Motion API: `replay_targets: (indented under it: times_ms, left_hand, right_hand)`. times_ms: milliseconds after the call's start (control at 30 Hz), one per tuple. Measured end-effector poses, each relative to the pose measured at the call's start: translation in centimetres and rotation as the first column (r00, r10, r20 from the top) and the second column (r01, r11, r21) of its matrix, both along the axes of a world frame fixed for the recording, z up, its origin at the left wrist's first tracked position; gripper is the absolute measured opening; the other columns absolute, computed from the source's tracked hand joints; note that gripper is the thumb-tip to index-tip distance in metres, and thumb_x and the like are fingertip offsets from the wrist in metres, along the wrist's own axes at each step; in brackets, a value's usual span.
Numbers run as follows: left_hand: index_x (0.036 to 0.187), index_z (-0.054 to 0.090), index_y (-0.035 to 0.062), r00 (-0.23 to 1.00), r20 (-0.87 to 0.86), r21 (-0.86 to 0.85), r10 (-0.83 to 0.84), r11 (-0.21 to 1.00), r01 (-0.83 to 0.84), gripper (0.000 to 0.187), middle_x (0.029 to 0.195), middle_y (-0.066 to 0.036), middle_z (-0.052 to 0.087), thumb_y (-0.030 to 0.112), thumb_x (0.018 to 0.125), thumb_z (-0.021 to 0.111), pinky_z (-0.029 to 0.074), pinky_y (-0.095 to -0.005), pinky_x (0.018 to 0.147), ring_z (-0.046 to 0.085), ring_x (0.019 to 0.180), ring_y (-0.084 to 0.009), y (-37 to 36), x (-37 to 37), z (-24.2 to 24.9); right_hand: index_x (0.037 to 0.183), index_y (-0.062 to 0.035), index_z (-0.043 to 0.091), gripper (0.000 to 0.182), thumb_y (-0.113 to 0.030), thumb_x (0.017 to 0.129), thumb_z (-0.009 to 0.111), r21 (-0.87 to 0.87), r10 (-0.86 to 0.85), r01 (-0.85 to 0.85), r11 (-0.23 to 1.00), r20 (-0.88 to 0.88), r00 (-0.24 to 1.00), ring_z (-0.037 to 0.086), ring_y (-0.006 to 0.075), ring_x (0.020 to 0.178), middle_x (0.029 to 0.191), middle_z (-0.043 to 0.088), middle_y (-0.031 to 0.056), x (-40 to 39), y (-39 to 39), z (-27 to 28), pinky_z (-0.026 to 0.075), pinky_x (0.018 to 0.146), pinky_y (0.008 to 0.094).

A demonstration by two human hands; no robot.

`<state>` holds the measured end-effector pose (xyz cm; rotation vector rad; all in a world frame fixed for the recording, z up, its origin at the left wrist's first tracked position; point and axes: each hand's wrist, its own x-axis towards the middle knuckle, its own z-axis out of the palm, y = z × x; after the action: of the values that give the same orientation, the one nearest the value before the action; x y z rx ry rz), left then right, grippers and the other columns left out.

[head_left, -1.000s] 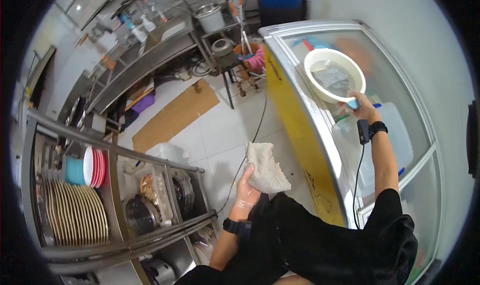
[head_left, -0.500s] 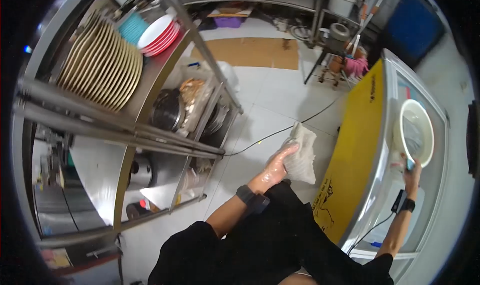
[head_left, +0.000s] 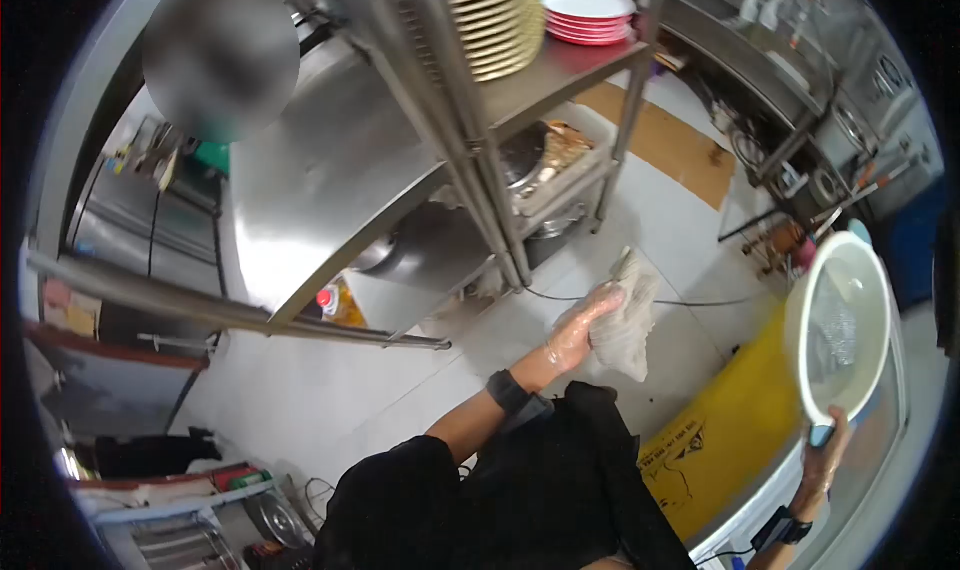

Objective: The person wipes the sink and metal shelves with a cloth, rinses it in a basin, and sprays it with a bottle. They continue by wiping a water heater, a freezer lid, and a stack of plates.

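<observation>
My left hand [head_left: 578,328], in a thin clear glove, grips a pale, wrinkled bag-like bundle [head_left: 628,317] held out over the tiled floor. My right hand [head_left: 827,462] holds a white colander bowl [head_left: 838,327] by its blue handle, lifted off the freezer and tilted on edge. Something grey and glistening lies inside the bowl. A black band is on each wrist.
A steel shelf rack [head_left: 480,120] with stacked tan plates [head_left: 500,10], red and white plates [head_left: 590,15] and pots stands ahead. The yellow-sided chest freezer [head_left: 740,420] is at the lower right. A black cable [head_left: 640,300] crosses the floor. Cardboard [head_left: 670,140] lies beyond.
My view has swung left toward the shelf rack. The right hand has lifted the bowl off the freezer lid and tilted it. The left hand still holds the bundle.
</observation>
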<state>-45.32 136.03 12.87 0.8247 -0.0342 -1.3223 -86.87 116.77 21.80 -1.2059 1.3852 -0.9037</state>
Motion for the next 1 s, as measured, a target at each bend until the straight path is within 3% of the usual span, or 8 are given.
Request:
replay_targets:
  times_ms: [100,133,167,233,367,433,733,1000]
  left_hand:
    - [0.133,0.043,0.0072,1.000,-0.018,-0.116,-0.005,0.993,0.002,0.053,0.121,-0.008,0.056,0.032,0.089,0.061,0.043,-0.0352,0.096,0.055,0.110,-0.0190,5.8,3.4,-0.7]
    - [0.131,0.045,0.0067,0.779,0.611,-0.221,0.142,0.975,-0.004,0.050,0.120,-0.007,0.056,0.034,0.091,0.057,0.043,-0.0340,0.095,0.055,0.110,-0.0179,8.5,3.5,0.0]
    - [0.131,0.045,0.0067,0.770,0.618,-0.228,0.158,0.973,-0.016,0.050,0.120,-0.007,0.056,0.034,0.091,0.057,0.043,-0.0340,0.095,0.055,0.110,-0.0179,10.5,4.5,-0.4]
    - [0.131,0.045,0.0053,0.990,0.124,-0.115,0.068,0.992,-0.053,0.050,0.118,-0.007,0.057,0.036,0.093,0.054,0.043,-0.0324,0.094,0.055,0.109,-0.0171,14.2,6.3,-1.7]
    - [0.132,0.044,0.0037,0.983,0.120,-0.131,0.142,0.983,-0.126,0.052,0.121,-0.007,0.056,0.038,0.094,0.052,0.043,-0.0316,0.095,0.055,0.109,-0.0170,22.3,7.5,-1.2]
    - [0.139,0.036,-0.0004,0.946,0.282,-0.057,0.159,0.987,-0.149,0.058,0.135,-0.012,0.047,0.035,0.095,0.048,0.039,-0.0343,0.103,0.049,0.119,-0.0209,25.9,7.5,-1.3]
    - [0.139,0.037,0.0029,0.900,0.201,-0.057,0.388,0.921,-0.384,0.055,0.128,-0.009,0.053,0.036,0.096,0.046,0.041,-0.0324,0.099,0.052,0.116,-0.0191,35.6,6.0,0.6]
    - [0.139,0.036,0.0016,0.767,0.150,0.025,0.624,0.773,-0.634,0.060,0.131,-0.012,0.051,0.042,0.096,0.047,0.041,-0.0358,0.101,0.053,0.116,-0.0228,38.1,4.4,0.9]
  right_hand:
    - [0.095,-0.0032,0.061,0.019,-0.019,0.086,0.056,0.083,0.154,-0.157,0.984,0.048,0.987,0.059,0.0127,0.070,0.072,0.060,0.0020,8.6,3.8,0.8,0.047,0.062,0.0268]
    - [0.106,-0.0004,0.056,0.043,-0.032,0.077,0.062,0.248,0.197,-0.231,0.941,0.155,0.968,0.066,0.0174,0.077,0.084,0.065,0.0094,11.9,5.2,2.0,0.053,0.052,0.0324]
    - [0.107,0.0007,0.055,0.044,-0.032,0.078,0.061,0.284,0.290,-0.317,0.905,0.134,0.948,0.066,0.0185,0.073,0.083,0.065,0.0109,15.6,7.2,3.5,0.053,0.049,0.0318]
    - [0.111,0.0048,0.053,0.048,-0.030,0.078,0.060,0.325,0.410,-0.440,0.837,0.159,0.898,0.066,0.0208,0.063,0.082,0.065,0.0150,21.3,10.7,4.5,0.054,0.042,0.0299]
    - [0.117,0.0106,0.047,0.053,-0.025,0.080,0.058,0.369,0.634,-0.678,0.636,0.251,0.731,0.067,0.0257,0.069,0.088,0.064,0.0199,30.6,15.7,6.1,0.058,0.050,0.0359]
    - [0.119,0.0121,0.045,0.055,-0.024,0.080,0.059,0.342,0.710,-0.759,0.553,0.282,0.645,0.067,0.0273,0.072,0.092,0.064,0.0215,34.6,18.0,6.3,0.058,0.052,0.0371]
    - [0.109,0.0036,0.053,0.036,-0.020,0.082,0.058,0.253,0.875,-0.934,0.254,0.351,0.333,0.064,0.0232,0.083,0.096,0.061,0.0135,49.9,25.0,7.2,0.056,0.065,0.0385]
    - [0.092,-0.0028,0.057,0.018,-0.018,0.081,0.058,0.237,0.914,-0.967,0.098,0.363,0.182,0.061,0.0164,0.066,0.079,0.061,0.0081,60.0,27.1,4.0,0.045,0.049,0.0281]
